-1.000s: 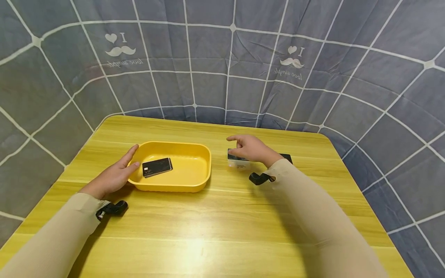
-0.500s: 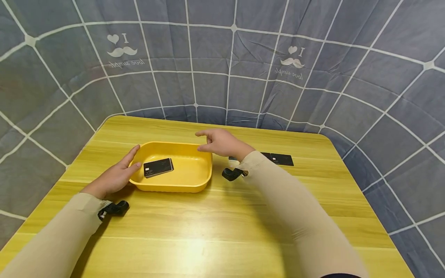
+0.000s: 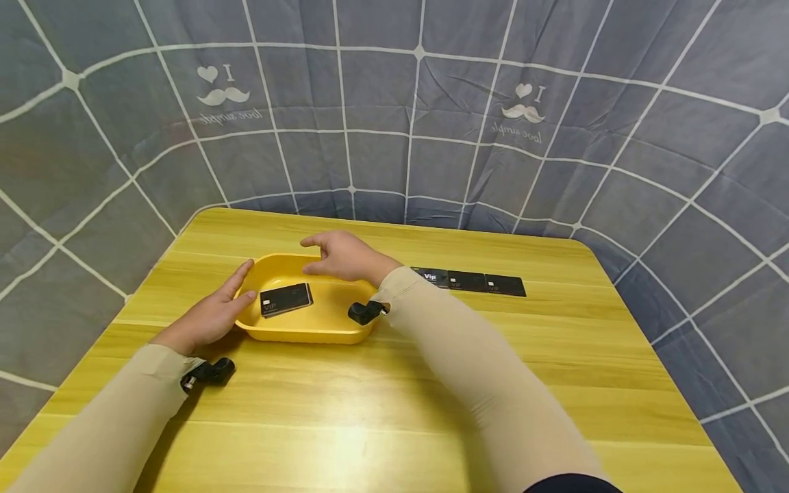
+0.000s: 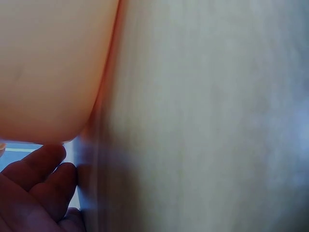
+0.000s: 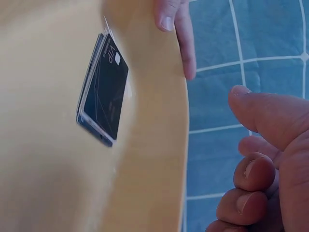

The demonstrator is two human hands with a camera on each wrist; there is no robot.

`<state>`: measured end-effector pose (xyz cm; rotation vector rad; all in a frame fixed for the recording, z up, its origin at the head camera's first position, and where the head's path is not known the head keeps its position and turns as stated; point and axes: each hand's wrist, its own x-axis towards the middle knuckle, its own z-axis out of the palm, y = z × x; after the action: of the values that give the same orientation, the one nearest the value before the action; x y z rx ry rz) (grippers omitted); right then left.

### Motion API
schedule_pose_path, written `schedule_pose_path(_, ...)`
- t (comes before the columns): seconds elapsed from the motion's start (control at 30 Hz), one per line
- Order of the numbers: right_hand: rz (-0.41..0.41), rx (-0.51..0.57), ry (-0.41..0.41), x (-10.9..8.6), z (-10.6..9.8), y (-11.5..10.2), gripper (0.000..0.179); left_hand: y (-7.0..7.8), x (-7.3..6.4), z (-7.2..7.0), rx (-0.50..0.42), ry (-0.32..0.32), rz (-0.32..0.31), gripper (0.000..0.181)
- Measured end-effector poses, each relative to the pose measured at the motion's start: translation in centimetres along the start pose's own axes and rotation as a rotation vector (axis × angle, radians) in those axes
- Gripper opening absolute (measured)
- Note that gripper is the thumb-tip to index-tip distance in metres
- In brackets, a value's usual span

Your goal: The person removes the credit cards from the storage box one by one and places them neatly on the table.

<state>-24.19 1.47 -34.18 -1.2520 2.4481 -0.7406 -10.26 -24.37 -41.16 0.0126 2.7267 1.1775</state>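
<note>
My left hand (image 3: pixel 212 311) holds the left end of a yellow plastic tray (image 3: pixel 302 335), thumb over the rim and fingers along the outside. In the left wrist view, its curled fingers (image 4: pixel 50 186) lie right at the tray's outer side. My right hand (image 3: pixel 350 257) is over the tray's far right rim, with its thumb and fingers apart and nothing between them. Inside the tray lies a small stack of cards (image 3: pixel 286 299), a black VIP card on top; the right wrist view shows the stack's layered edges (image 5: pixel 96 130).
Right of the tray, three black cards lie in a row: a glossy Vip card (image 3: pixel 433 276), a middle VIP card (image 3: pixel 466 281) and a right-hand VIP card (image 3: pixel 505 285). The wooden table (image 3: pixel 345 418) ends at a grey checked curtain (image 3: pixel 382 164).
My right hand has moved left, from above the card row to above the tray, uncovering all three cards. My left hand stays at the tray's left end. The stack lies unchanged.
</note>
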Motion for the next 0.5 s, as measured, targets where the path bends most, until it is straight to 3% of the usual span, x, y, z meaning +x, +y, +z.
schedule_pose_path(0.5, 0.052, -0.028, -0.076, 3.6, 3.9, -1.0, 0.063, -0.5, -0.4, -0.3, -0.006, -0.021, -0.034, 0.075)
